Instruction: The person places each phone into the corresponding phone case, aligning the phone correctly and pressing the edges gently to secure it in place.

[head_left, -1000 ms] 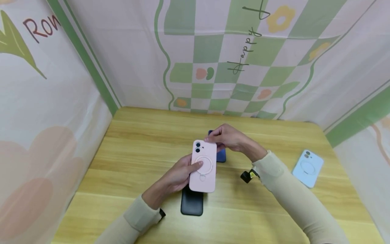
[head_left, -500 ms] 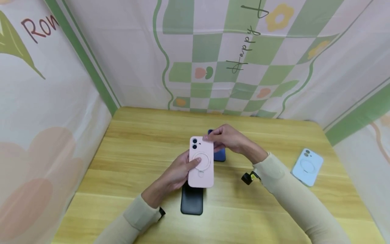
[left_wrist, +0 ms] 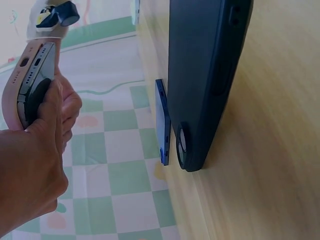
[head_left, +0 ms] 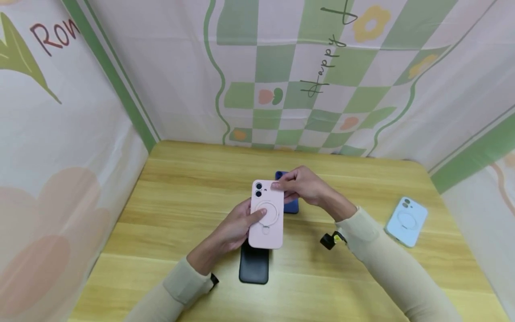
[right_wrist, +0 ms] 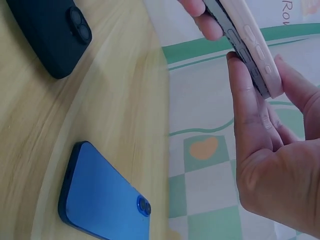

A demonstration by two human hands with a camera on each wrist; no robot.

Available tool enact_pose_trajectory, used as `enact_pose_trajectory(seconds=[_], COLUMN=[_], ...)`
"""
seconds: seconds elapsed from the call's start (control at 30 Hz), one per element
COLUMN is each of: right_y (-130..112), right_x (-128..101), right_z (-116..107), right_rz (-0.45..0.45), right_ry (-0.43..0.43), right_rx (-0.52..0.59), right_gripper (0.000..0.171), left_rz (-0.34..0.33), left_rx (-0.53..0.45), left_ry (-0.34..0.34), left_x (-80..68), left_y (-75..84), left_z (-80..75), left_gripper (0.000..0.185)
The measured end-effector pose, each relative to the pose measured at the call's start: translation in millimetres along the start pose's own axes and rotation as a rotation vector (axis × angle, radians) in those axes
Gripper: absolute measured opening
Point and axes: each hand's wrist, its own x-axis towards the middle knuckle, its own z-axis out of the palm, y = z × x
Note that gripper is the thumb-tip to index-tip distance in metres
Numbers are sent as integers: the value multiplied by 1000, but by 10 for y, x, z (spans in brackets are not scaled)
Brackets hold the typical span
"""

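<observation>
A phone in a pink case [head_left: 266,213] with a round ring on its back is held above the wooden table [head_left: 181,197]. My left hand [head_left: 237,226] grips its lower left side, thumb on the ring. My right hand [head_left: 299,185] pinches the top right corner. In the right wrist view the pink case [right_wrist: 250,40] shows its side buttons between my fingers [right_wrist: 245,105]. In the left wrist view my left hand [left_wrist: 35,165] wraps the pink case [left_wrist: 27,75] edge.
A black phone case [head_left: 253,266] lies on the table under the held phone, and a blue phone [head_left: 290,203] lies behind it. A light blue case [head_left: 406,221] rests at the right. Patterned fabric walls [head_left: 306,76] enclose the table.
The pink-cased phone has shifted slightly left and away from me over the last second. Both hands kept their hold; my right fingers now lie lower over its top corner.
</observation>
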Motion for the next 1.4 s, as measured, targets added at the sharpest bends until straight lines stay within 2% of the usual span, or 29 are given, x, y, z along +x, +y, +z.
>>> enact_pose_trajectory(seconds=[0.27, 0.57, 0.83, 1.0, 1.2, 1.3, 1.4], right_y=[18, 87, 64, 18, -33, -38, -32], right_x=[-19, -15, -39, -79, -127, -139, -149], right_z=[-10, -16, -10, -12, -12, -11, -7], right_rz=[-5, -16, -18, -32, -38, -35, -42], right_ry=[-7, -63, -41, -30, -6, -5, 1], right_rx=[47, 145, 105, 66, -1, -11, -10], right_gripper=[16, 28, 25, 20, 14, 13, 12], left_rz=[-6, -8, -27, -23, -37, -36, -34], left_rx=[4, -1, 4, 47, 125, 158, 177], left_ry=[-12, -39, -75, -81, 11, 64, 90], left_x=[-14, -25, -49, -48, -32, -29, -28], left_y=[8, 29, 66, 87, 109, 120, 126], left_z=[24, 18, -6, -15, -50, -65, -68], left_gripper=[49, 49, 46, 45, 39, 36, 35])
